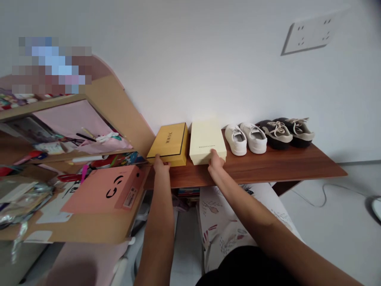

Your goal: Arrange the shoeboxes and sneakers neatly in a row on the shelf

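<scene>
A yellow shoebox (170,140) marked MMOK lies at the left end of a brown wooden board (238,169). My left hand (161,163) grips its front left edge, thumb on top. Beside it, a cream shoebox (206,133) stands on the same board, its lid on. My right hand (216,159) holds the front right corner of that cream box, with the thumb on the lid and the other fingers mostly hidden. Right of the boxes sit a pair of white sneakers (246,139) and a pair of black and beige shoes (285,133).
A pink box (102,188) rests on a cluttered desk (98,228) with shelves at the left. A wall socket panel (311,33) is at the upper right. Below the board, patterned white fabric (218,226) and a cable (323,202) on the floor show.
</scene>
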Demonstrator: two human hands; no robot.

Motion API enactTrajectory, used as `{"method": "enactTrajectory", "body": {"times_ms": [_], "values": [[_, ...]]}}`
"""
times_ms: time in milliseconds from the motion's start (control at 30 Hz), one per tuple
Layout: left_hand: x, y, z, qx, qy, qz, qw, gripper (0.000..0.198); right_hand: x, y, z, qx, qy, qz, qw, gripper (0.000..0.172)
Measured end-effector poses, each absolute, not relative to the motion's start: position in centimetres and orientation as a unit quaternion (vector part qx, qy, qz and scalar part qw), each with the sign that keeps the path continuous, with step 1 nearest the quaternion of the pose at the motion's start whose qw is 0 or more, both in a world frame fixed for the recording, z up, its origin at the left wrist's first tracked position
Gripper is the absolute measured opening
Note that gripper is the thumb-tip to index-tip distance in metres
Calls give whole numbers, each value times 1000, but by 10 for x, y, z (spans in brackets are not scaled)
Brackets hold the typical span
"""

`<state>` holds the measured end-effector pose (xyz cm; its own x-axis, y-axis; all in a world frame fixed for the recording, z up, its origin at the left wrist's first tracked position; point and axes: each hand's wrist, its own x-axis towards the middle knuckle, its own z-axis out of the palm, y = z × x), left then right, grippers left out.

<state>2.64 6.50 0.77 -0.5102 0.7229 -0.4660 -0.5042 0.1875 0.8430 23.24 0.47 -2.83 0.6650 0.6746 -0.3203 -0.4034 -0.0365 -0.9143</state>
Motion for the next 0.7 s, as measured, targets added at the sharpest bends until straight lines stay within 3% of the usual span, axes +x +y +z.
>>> {"method": "enactTrajectory", "body": {"times_ms": [100, 167, 267, 367, 433, 533, 700], "values": [[36, 59, 10, 255, 589, 686, 343, 26, 238, -1, -15, -648, -151, 271, 696, 39], [40, 50, 9, 395, 599, 667, 199, 34, 245, -11, -2, -649, -311, 149, 678, 40], [39, 33, 5, 610, 586, 531, 51, 35, 251, -25, 9, -598, -603, 6, 528, 30], [34, 19, -5, 745, 560, 364, 6, 18, 249, -34, 0, -562, -742, -55, 361, 31], [30, 13, -15, 788, 560, 254, -22, 10, 247, -37, -16, -563, -768, -73, 296, 32], [24, 10, -32, 821, 548, 150, -63, 9, 247, -36, -42, -566, -786, -73, 237, 29], [10, 21, -52, 837, 529, 131, -57, 12, 253, -29, -66, -587, -782, -50, 203, 23]]}}
